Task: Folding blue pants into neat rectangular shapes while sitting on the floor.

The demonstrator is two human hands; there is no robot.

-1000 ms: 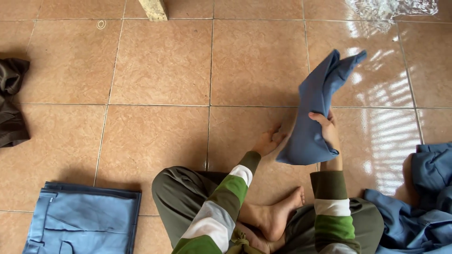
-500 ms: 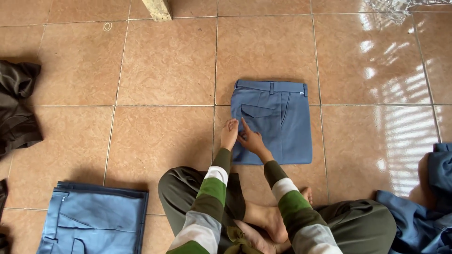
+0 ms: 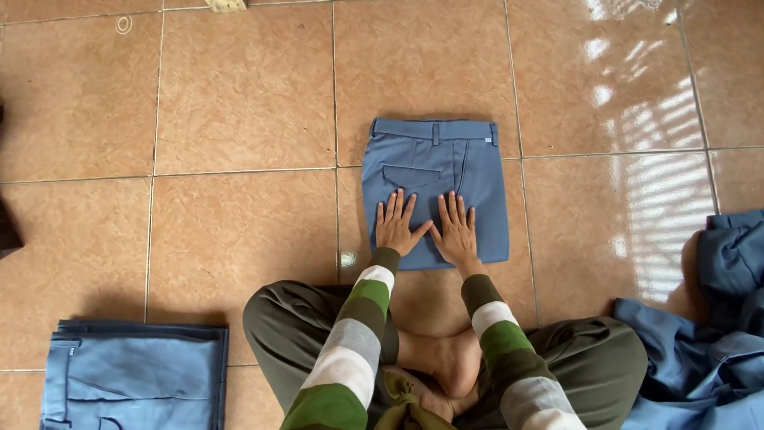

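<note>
Looking down from the head view: both palms pressed flat on folded blue trousers (image 3: pixel 446 171) spread on the tan tiled floor (image 3: pixel 239 119). Left hand (image 3: pixel 398 224) open, fingers fanned and lying on the cloth, gripping nothing. Right hand (image 3: pixel 457 229) just beside it, thumbs nearly touching, likewise open and flat — no hold on the fabric. Trousers directly beneath and beyond the fingertips, waistband at the far edge, a back pocket just past the left hand's fingers, near edge at the wrists. Green, grey and white striped sleeves (image 3: pixel 358 334) running back from the hands to crossed legs in olive trousers, a bare foot (image 3: pixel 454 362) tucked between. Well off to the left of the left hand, nearer the body — a second folded blue stack (image 3: pixel 135 374). Off to the right of the right hand, a loose heap of blue cloth (image 3: pixel 716 334).
</note>
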